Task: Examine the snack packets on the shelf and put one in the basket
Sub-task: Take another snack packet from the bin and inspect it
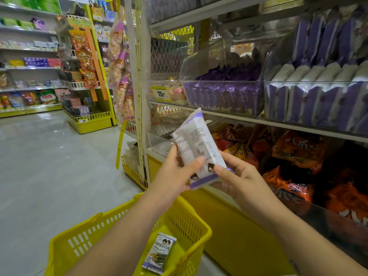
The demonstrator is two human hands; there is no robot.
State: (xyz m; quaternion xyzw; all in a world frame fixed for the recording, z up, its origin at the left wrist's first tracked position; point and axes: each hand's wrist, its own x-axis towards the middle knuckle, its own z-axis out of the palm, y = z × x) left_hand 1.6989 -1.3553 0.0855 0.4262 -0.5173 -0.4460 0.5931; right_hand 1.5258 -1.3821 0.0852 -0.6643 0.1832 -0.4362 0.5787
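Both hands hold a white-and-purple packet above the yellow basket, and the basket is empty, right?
Not empty: the head view shows one snack packet lying in the yellow basket. The left hand and right hand do hold the white-and-purple packet above it.

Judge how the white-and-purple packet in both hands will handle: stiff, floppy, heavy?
Probably light: the left hand and right hand hold the packet up by its lower end. Likely semi-stiff: its top does not droop.

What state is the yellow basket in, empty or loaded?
Not empty: one snack packet lies on the yellow basket floor; the purple-white packet is held above it.
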